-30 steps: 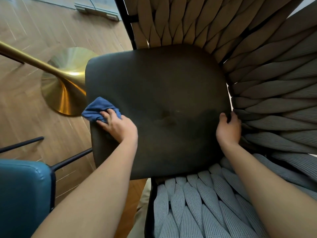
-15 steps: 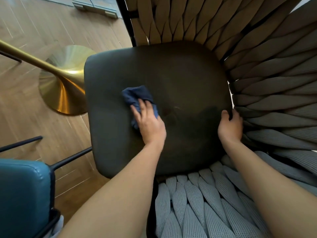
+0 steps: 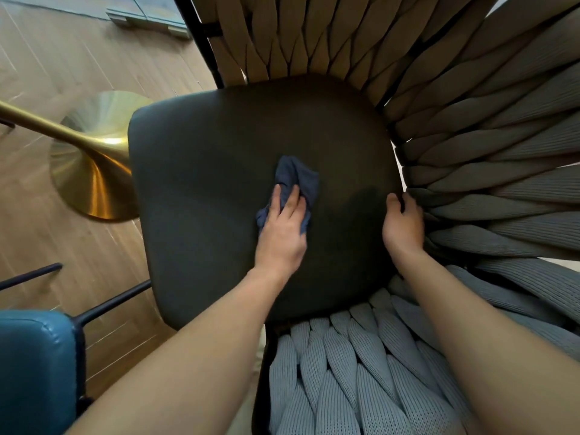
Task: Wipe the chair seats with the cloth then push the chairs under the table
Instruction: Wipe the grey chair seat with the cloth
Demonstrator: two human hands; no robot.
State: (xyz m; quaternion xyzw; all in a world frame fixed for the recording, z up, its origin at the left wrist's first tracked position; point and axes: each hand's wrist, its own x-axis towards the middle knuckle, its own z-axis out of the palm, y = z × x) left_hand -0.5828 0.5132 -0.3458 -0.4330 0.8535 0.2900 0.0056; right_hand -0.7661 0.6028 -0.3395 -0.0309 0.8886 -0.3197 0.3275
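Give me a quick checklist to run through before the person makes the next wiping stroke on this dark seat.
1. Cloth under the wiping hand: ok, the left hand presses the blue cloth.
2. Cloth touching the dark seat: ok, near its middle.
3. Chair steadied: ok, the right hand grips the seat's edge by the woven backrest.
4. Seat free of other things: ok.
5. Seat already clean: cannot tell.
6. Room to push toward the gold table base: cannot tell.
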